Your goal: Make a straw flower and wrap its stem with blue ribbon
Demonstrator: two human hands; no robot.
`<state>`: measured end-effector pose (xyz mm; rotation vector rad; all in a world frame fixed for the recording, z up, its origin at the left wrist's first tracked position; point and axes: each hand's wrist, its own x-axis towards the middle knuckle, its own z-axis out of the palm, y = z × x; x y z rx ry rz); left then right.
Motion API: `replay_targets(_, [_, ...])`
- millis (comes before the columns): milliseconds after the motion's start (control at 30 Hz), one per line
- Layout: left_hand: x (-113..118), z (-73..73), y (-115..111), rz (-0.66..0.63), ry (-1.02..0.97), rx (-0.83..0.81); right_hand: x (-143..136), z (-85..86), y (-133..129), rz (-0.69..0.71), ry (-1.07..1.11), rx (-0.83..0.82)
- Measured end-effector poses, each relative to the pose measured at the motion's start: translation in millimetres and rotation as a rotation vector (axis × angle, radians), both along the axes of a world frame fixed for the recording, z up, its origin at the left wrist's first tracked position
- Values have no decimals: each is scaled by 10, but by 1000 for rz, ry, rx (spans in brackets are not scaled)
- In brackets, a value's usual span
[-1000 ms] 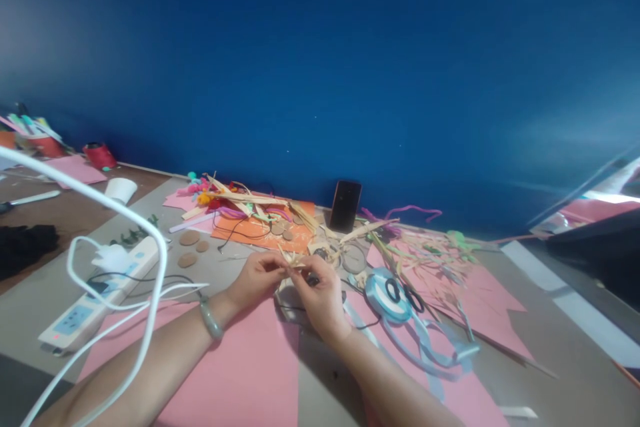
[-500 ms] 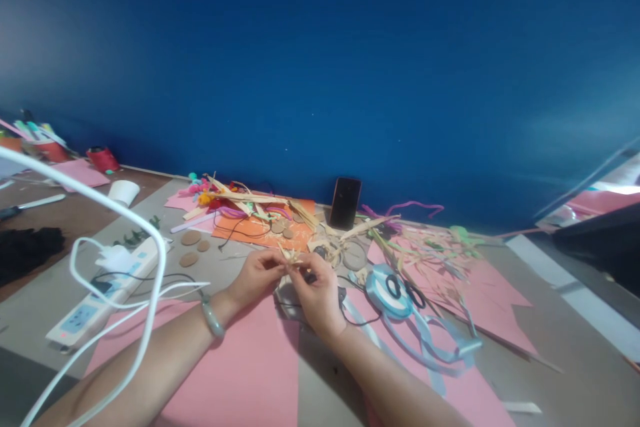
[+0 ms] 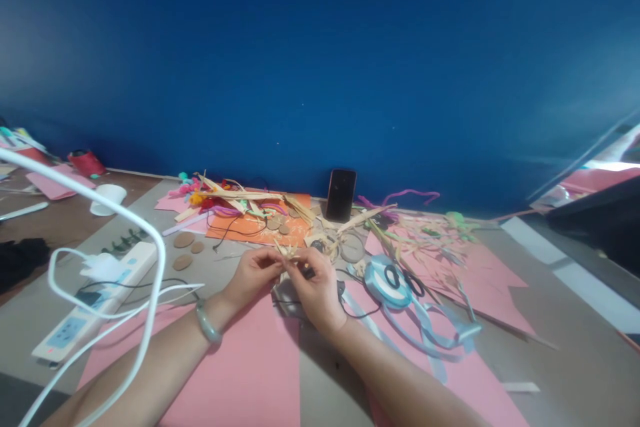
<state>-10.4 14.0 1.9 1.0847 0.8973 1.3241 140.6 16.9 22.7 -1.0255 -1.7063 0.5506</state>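
Both hands meet in the middle of the head view around a small pale bundle of straw-like strips (image 3: 287, 251). My left hand (image 3: 257, 273), with a pale green bangle (image 3: 207, 322) on its wrist, pinches the bundle from the left. From the right, my right hand (image 3: 316, 287) grips it between thumb and fingers. The strips' ends stick up above the fingertips; their lower part is hidden. Beneath the wrists lies a pink sheet (image 3: 240, 373). A dark object with a black cord, partly hidden, sits under and beside my right hand.
A phone (image 3: 341, 195) leans against the blue wall. A roll of light blue ribbon (image 3: 384, 280) with black-handled scissors (image 3: 395, 277) lies right. Straw strips and an orange sheet (image 3: 240, 232) spread behind. At left are cork-like discs (image 3: 183, 261), a power strip (image 3: 95, 307) and a white cable (image 3: 161, 260).
The camera view has shifted slightly, so the table items sit a little further left. My hands stay together on the bundle, and more of its strip ends show above the fingers.
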Motion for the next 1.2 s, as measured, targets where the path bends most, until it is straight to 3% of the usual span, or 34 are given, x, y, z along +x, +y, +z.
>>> replay_targets(333, [24,-33,47,26,-18,15,43,-16,72,40,42,-58])
replay_targets(467, [88,58,103,72,-50,34,61,-4,103,51,110,-88])
replay_targets(667, [134,199,169,25,13,55,111,89,124,36,149,-62])
replay_targets(1000, [175,-86,125,116,65,82,77,-76,155,70,156,-103])
replay_targets(1200, [91,-120,92,151,166,121,80,-78,152,54,37,59])
